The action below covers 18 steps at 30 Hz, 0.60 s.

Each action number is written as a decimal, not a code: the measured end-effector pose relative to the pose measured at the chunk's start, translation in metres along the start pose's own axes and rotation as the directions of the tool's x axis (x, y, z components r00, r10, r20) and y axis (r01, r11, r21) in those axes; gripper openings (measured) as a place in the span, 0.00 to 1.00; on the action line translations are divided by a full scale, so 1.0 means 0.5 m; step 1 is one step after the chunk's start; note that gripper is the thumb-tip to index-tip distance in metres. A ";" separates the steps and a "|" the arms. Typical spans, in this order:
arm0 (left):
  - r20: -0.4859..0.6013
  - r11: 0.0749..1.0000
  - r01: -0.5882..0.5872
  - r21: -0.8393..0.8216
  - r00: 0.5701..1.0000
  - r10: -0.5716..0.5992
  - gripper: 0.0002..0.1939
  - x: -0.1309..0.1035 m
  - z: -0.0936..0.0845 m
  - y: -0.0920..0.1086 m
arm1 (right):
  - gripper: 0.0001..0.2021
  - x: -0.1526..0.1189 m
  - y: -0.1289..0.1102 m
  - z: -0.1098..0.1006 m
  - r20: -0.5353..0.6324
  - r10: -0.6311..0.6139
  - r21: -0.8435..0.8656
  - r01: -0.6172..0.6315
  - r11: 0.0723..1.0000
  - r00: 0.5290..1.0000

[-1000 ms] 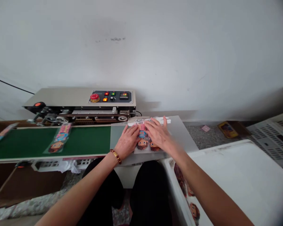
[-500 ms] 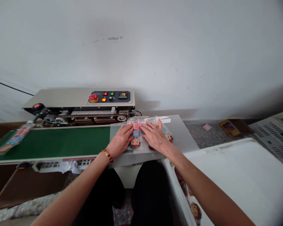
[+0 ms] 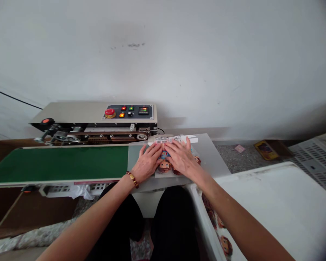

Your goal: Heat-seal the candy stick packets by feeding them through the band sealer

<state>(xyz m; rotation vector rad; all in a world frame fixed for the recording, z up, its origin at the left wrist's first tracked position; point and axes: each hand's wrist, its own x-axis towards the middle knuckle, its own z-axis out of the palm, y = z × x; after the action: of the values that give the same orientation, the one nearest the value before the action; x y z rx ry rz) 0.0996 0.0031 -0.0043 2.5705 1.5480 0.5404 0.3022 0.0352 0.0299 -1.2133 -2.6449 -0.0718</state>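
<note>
A clear plastic packet [image 3: 165, 166] with a printed label and a brown cartoon-faced item inside lies flat on the translucent sheet [image 3: 210, 156] at the right end of the sealing machine. My left hand [image 3: 146, 163] rests on its left side, fingers stretched out. My right hand [image 3: 181, 158] lies flat across its right side, fingers spread, partly covering a second cartoon-faced packet [image 3: 197, 160]. Both hands hide much of the labels. Just left of them is the green conveyor belt [image 3: 70, 163].
The band sealer [image 3: 95, 112] with lit buttons and a red stop knob [image 3: 110, 112] stands against the wall. To my right is a white container [image 3: 271, 203], with more cartoon-faced items [image 3: 226, 244] beside its edge. A cardboard box [image 3: 16, 210] sits below the belt's left end.
Both hands have drawn closer together, with the left hand and the front packet shifting right. The packet at the belt's left end is gone from view.
</note>
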 end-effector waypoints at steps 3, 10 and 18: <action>-0.032 1.000 -0.010 -0.003 0.999 0.009 0.23 -0.011 0.002 -0.016 | 0.17 -0.008 0.003 0.004 0.034 0.001 0.003 -0.001 1.000 0.999; -0.048 0.998 -0.059 0.036 0.997 0.061 0.21 -0.024 -0.027 -0.056 | 0.16 -0.018 0.007 -0.010 0.043 0.033 -0.025 -0.032 0.999 0.999; 0.005 0.999 -0.035 -0.025 0.999 0.035 0.25 -0.028 -0.026 -0.071 | 0.18 -0.004 -0.003 -0.005 0.074 0.020 -0.002 -0.020 1.000 0.997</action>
<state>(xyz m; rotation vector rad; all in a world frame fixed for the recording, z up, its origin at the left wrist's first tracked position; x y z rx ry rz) 0.0591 0.0066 -0.0048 2.5824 1.4876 0.5525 0.3031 0.0324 0.0320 -1.2657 -2.6956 -0.0264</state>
